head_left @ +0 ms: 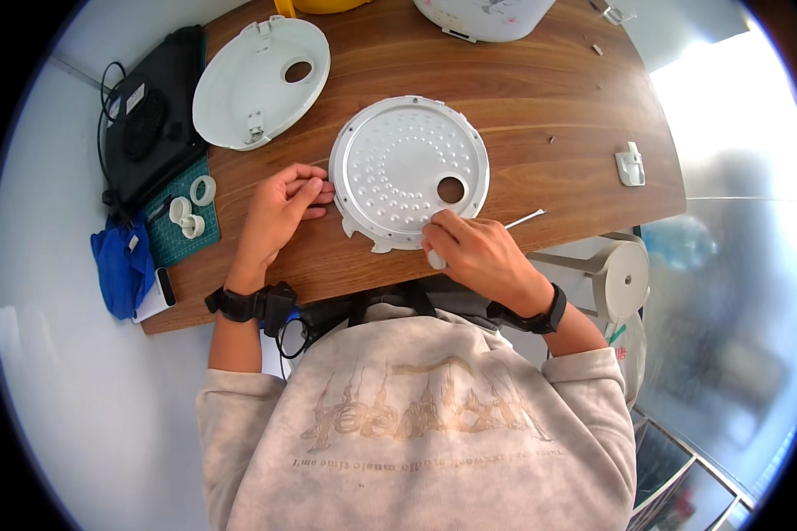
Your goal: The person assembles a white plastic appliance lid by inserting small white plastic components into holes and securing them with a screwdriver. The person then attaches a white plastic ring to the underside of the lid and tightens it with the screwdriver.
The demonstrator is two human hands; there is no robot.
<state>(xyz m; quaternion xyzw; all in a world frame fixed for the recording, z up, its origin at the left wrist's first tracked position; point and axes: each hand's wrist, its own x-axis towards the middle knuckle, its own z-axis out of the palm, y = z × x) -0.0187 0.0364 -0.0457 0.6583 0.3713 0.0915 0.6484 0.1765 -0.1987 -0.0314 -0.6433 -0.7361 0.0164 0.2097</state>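
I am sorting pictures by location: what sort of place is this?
Probably a small repair workroom: a round plate, a green cutting mat and a thin tool in the right hand suggest it.

bright, glaring upper right (rim bends lines)

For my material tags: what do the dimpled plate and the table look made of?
Dimpled plate: probably metal, satin silver-grey, judging by its soft sheen and pressed-looking bumps. Table: real wood or laminate, smooth brown; streaky grain fits both.
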